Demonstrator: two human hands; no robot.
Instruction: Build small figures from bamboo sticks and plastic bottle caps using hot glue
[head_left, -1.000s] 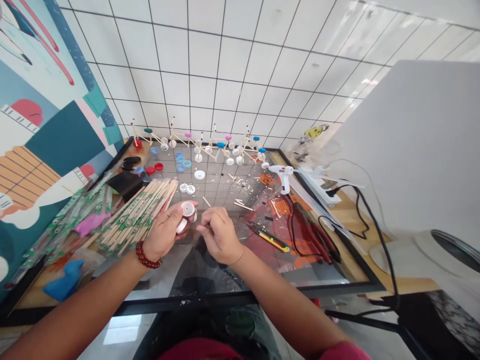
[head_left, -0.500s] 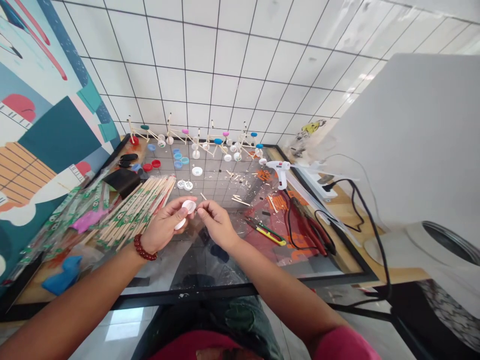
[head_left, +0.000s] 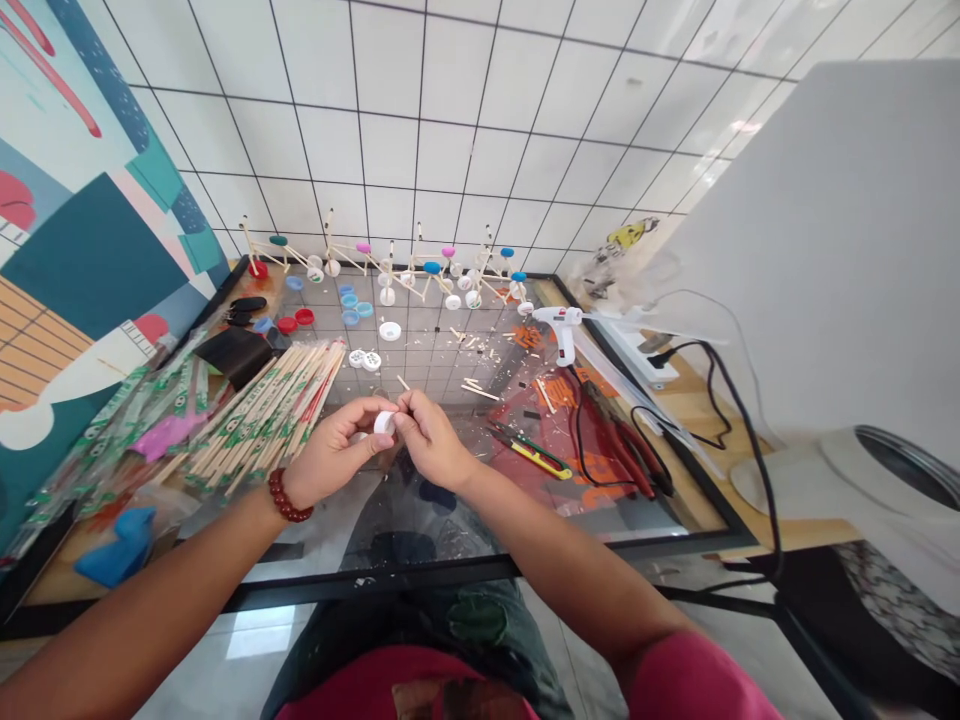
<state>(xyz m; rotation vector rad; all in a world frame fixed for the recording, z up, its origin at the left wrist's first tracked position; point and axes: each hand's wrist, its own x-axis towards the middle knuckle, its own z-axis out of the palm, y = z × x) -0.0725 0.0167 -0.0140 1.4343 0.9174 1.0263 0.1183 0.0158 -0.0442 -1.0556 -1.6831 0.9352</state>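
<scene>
Between the thumb and fingers of my left hand (head_left: 337, 445) is a white bottle cap (head_left: 385, 423), turned on its edge. Part of a second white cap (head_left: 358, 437) shows in the same hand, behind the thumb. My right hand (head_left: 429, 437) is closed in a pinch against the right side of the upright cap. Its fingertips hide whatever small thing they may hold. Just beyond my fingers lies a short piece of wooden stick (head_left: 403, 383). Two white caps with dark holes (head_left: 365, 360) and a plain white cap (head_left: 390, 331) rest farther back on the glass.
Small stick-and-cap models (head_left: 420, 268) line the back edge. Wrapped chopsticks (head_left: 270, 415) are heaped at left, near blue caps (head_left: 352, 305). At right are a white glue gun (head_left: 562, 333), a yellow cutter (head_left: 536, 457), red-handled pliers (head_left: 622, 450) and a power strip (head_left: 637, 350).
The white cap has turned from facing up to standing on its edge. My right fingers have come up against it, and the second cap is more hidden. The view has shifted slightly.
</scene>
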